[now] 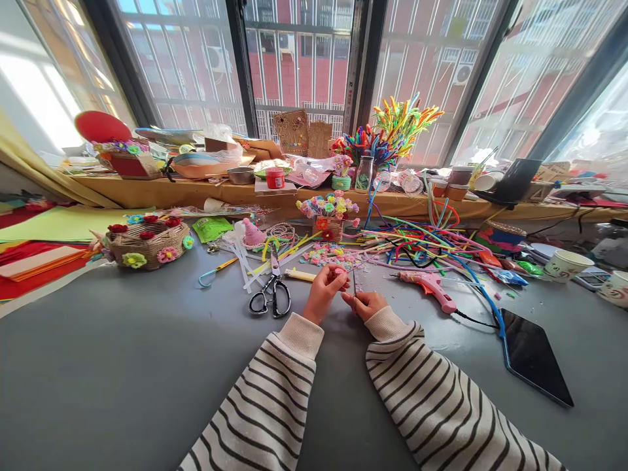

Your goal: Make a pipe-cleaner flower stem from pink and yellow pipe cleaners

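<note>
Above the middle of the grey table, my left hand (324,291) pinches a small pink fuzzy piece (339,271) between thumb and fingertips. My right hand (366,305) is closed around a thin metal tool (354,282) that points up and away; its exact kind is too small to make out. The tool's tip is close beside the pink piece; whether they touch I cannot tell. Just beyond both hands lies a scatter of pastel fuzzy snippets (326,253). Black-handled scissors (273,294) rest to the left of my left hand, and a cream stick (300,275) lies nearer to it.
A pink glue gun (432,288) with a black cord lies at right, near a dark tablet (534,356). Behind are a heap of pipe cleaners (417,242) and a flower box (328,229). A woven basket (150,245) stands left; paper cups (568,263) stand far right.
</note>
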`<action>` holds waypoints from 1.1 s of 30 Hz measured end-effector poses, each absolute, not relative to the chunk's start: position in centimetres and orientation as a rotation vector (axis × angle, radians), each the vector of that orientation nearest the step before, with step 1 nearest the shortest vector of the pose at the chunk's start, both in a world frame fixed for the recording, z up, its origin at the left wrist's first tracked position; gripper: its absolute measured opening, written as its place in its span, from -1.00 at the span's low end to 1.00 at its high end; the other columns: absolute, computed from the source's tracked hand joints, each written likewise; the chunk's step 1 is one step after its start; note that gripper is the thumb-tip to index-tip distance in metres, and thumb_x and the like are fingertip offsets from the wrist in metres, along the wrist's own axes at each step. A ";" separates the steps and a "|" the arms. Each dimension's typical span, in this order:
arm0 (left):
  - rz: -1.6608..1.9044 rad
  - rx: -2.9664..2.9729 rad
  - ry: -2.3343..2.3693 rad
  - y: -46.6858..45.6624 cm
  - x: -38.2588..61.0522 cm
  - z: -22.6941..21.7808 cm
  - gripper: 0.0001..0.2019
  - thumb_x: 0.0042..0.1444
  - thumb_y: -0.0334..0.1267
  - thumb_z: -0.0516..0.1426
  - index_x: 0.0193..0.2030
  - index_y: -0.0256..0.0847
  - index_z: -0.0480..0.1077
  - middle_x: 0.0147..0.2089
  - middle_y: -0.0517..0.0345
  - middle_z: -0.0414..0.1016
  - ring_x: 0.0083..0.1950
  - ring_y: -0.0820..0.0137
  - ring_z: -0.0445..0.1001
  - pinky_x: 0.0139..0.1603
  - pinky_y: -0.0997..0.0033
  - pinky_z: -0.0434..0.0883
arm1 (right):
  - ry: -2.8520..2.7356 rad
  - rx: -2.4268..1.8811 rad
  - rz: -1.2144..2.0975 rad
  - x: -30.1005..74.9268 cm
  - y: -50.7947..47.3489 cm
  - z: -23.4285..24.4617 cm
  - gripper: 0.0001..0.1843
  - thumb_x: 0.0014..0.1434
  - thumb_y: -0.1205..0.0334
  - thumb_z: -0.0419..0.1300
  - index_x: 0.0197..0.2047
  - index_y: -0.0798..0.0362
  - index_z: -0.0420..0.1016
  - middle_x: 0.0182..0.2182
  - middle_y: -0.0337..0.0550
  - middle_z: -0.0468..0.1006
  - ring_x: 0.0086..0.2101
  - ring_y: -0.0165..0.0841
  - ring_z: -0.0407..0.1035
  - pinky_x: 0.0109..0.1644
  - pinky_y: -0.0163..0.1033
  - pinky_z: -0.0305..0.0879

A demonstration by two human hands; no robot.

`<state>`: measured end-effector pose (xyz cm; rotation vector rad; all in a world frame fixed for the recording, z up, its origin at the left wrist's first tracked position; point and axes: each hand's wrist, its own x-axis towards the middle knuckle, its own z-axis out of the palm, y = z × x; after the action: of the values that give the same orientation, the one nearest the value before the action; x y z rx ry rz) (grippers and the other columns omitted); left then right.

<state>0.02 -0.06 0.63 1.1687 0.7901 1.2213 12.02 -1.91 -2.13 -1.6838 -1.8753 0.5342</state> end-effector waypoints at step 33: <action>1.161 1.284 0.837 0.2 0.0 0.4 -0.80 -0.18 -0.18 0.09 -0.50 -0.30 0.27 -0.57 0.25 0.30 -0.54 0.60 0.21 -0.44 0.57 0.19 | -1.888 -1.652 0.504 12.0 -2.0 -1.9 -0.44 -0.06 -0.19 -0.25 -0.70 0.08 0.24 -0.75 -0.24 0.25 -0.65 -0.48 0.13 -0.56 -0.39 0.00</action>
<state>-0.01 0.18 0.42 1.2841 0.8369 1.1612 11.99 -1.97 -1.93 -1.6521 -1.8876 0.5037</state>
